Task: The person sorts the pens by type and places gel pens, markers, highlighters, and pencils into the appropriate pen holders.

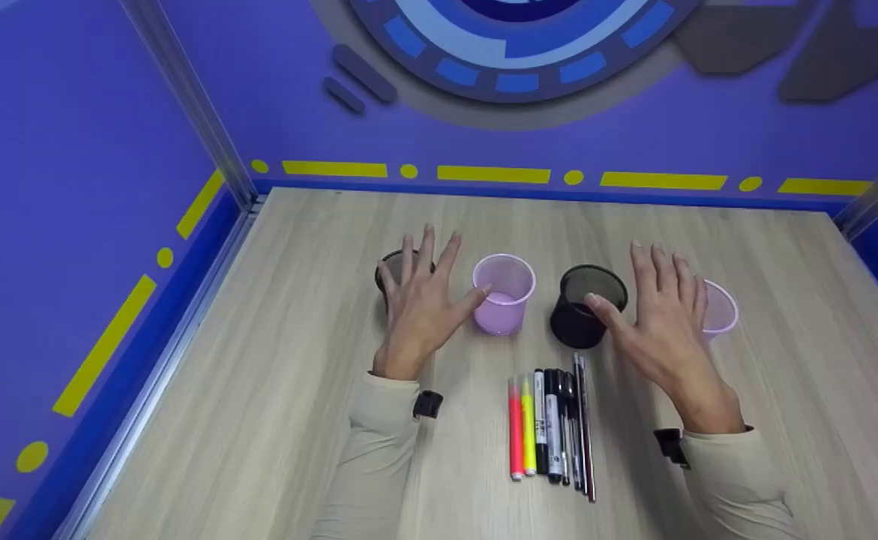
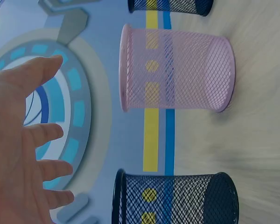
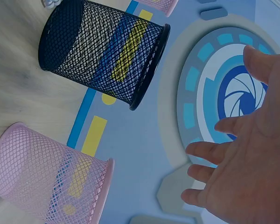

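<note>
My left hand (image 1: 421,309), fingers spread, hovers over the leftmost black mesh pen cup (image 1: 389,264) and partly hides it. Its thumb reaches toward a pink mesh pen cup (image 1: 501,315). In the left wrist view, that hand (image 2: 28,135) holds nothing and stays apart from the pink cup (image 2: 177,70) and black cup (image 2: 177,198). My right hand (image 1: 663,322) is spread above the gap between another black cup (image 1: 579,322) and a second pink cup (image 1: 720,309). The right wrist view shows the hand (image 3: 242,144) empty, apart from the black cup (image 3: 102,51) and pink cup (image 3: 51,172).
In front of the cups lies a row of pens: a red marker (image 1: 515,427), a yellow marker (image 1: 528,427), black-and-white markers (image 1: 553,431) and slim dark pens (image 1: 585,435). The wooden table (image 1: 259,420) meets a blue back wall (image 1: 603,150) and left wall (image 1: 71,225).
</note>
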### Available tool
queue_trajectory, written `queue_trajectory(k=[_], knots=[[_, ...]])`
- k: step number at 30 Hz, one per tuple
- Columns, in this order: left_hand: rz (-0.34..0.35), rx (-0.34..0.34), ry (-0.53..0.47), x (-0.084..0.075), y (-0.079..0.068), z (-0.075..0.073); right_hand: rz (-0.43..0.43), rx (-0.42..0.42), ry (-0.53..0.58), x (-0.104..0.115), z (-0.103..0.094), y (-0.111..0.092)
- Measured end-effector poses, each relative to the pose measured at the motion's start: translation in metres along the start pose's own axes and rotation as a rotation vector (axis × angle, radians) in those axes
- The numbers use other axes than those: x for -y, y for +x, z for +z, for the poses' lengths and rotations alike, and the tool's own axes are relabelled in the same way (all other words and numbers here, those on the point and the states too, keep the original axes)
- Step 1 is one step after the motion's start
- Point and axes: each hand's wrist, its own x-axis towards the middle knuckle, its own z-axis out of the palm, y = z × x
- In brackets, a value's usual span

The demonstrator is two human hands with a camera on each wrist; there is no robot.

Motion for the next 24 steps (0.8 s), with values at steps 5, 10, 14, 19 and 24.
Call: queue_trajectory(k=[5, 10, 14, 19, 24], knots=[[0.0, -0.034, -0.058, 0.008, 0.0, 0.0, -0.003, -0.021, 0.019, -0.003, 0.002, -0.004], [0.018, -0.071, -0.117, 0.017, -0.006, 0.004, -0.003, -0.027, 0.048, -0.005, 0.007, -0.01], [0.03, -0.116, -0.166, 0.025, -0.008, 0.005, -0.004, -0.034, 0.063, -0.006, 0.009, -0.013], [0.017, -0.172, -0.256, 0.034, -0.009, 0.008, 0.004, -0.035, 0.081, -0.007, 0.01, -0.013], [0.023, -0.212, -0.3, 0.037, -0.006, 0.008, 0.007, -0.052, 0.126, -0.008, 0.012, -0.014]])
